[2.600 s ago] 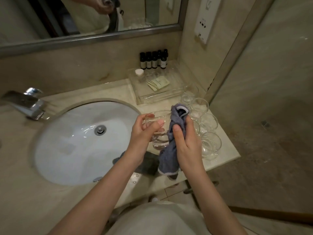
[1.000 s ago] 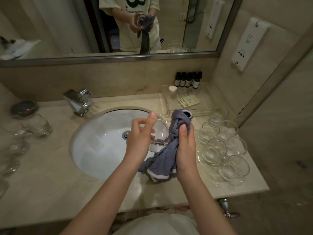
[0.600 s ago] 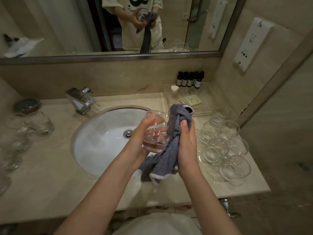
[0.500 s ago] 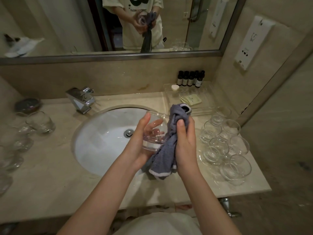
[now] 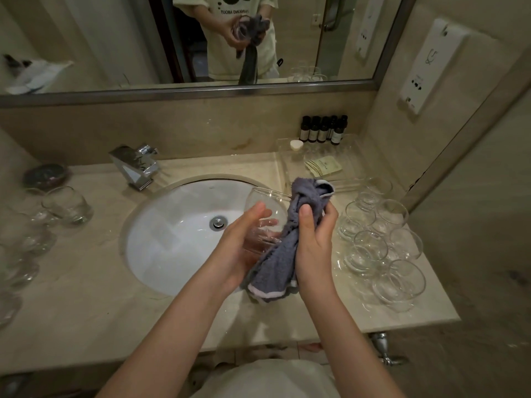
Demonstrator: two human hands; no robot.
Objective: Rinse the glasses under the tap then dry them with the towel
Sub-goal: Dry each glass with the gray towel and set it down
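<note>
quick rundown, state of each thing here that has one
tap: off, no water running
sink: drain stopper down, basin not filled
held glass: tilted over the sink, gripped by left hand
grey towel: bunched against the glass, gripped by right hand
glasses on the right: clustered on the counter
glasses on the left: on the counter

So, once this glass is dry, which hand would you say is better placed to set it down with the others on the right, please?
Probably the left hand: it already holds the glass, while the right hand grips the towel. The cluster of glasses lies just beyond.
</note>
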